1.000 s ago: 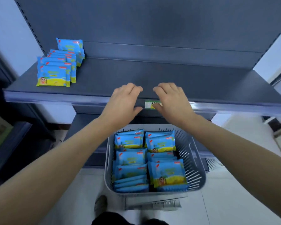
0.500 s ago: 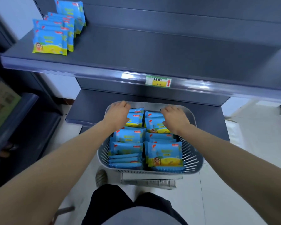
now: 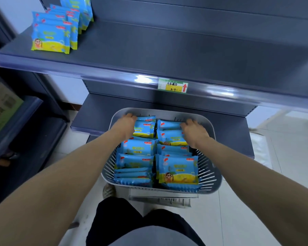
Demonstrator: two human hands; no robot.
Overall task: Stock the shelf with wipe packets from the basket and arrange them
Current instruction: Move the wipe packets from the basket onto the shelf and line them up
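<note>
basket [image 3: 214, 181]: grey, slotted, below the dark shelf [image 3: 167, 50].
packets in basket [image 3: 178, 170]: blue-yellow, two rows.
packets on shelf [image 3: 51, 39]: one standing row, far left.

A shop: dark metal display shelf [image 3: 167, 55] with a handwritten price tag [image 3: 172, 85] on its edge, identical wipe packets [image 3: 51, 39] faced up, a stock basket [image 3: 212, 183] below.

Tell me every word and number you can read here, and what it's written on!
"2.9": handwritten on the yellow part of the price tag on the shelf edge, beside a red up arrow.
Handwritten characters above it: too blurred to read.
Print on the wipe packets: too small to read.
Print on the box at left: blurred.
</note>
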